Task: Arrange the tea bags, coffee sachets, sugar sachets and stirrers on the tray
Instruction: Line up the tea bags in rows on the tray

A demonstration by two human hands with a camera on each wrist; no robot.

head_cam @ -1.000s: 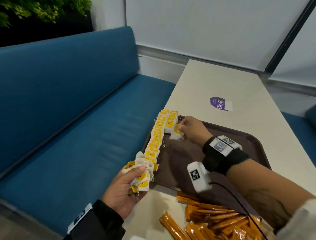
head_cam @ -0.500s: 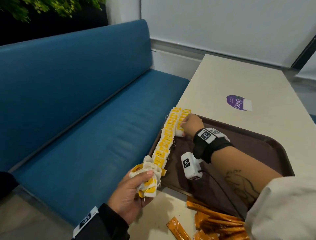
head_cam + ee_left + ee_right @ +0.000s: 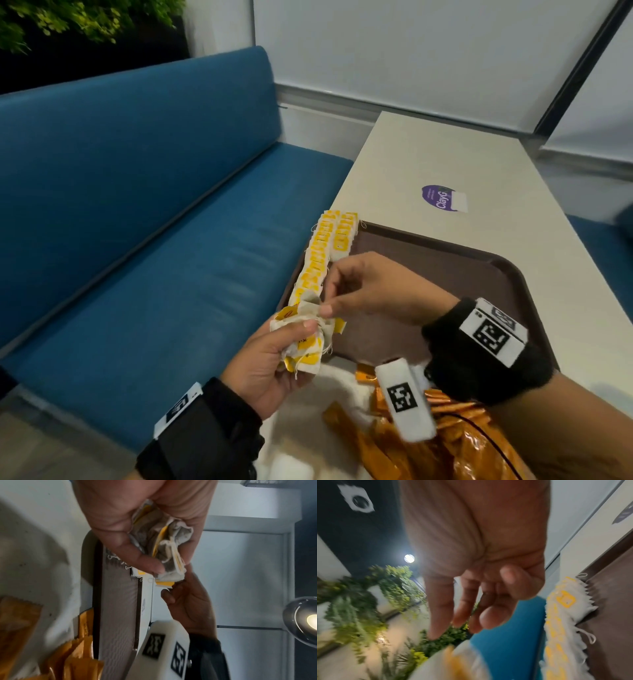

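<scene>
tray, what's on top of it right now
Two rows of tea bags line the tray's left edge. The right hand and wrist cover part of its floor, so that part stays unknown.

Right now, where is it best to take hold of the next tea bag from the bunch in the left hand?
Probably at the top of the bunch, pinching the bag that sticks out above the left hand's thumb, coming from the tray side like the right hand.

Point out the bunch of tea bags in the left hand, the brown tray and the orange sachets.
bunch of tea bags (image 3: 301, 337): head view, on the crumpled bags above the thumb.
brown tray (image 3: 445, 270): head view, on its bare floor.
orange sachets (image 3: 455, 442): head view, on the pile's middle.
</scene>
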